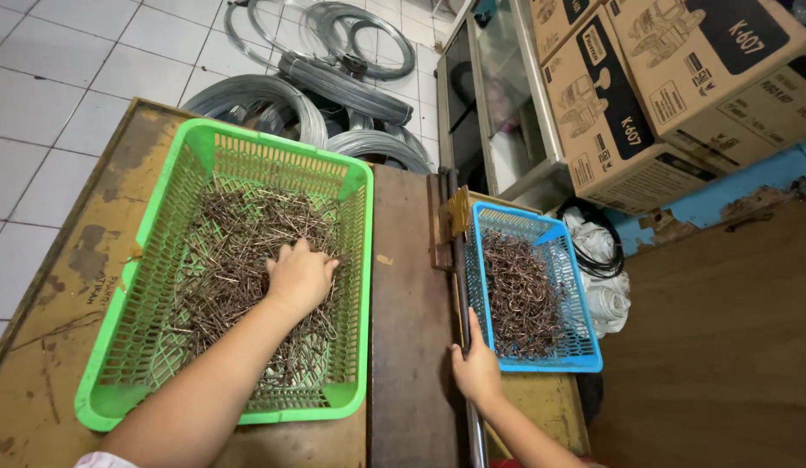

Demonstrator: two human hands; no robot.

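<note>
The left hand lies fingers curled in the nails of the green basket. At three o'clock, the right hand rests fingers together against the blue basket; whether it pinches anything I cannot tell.

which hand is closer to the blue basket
Right. The right hand touches the near left corner of the blue basket. The left hand is well off to its left, resting on the nails inside the green basket.
</note>
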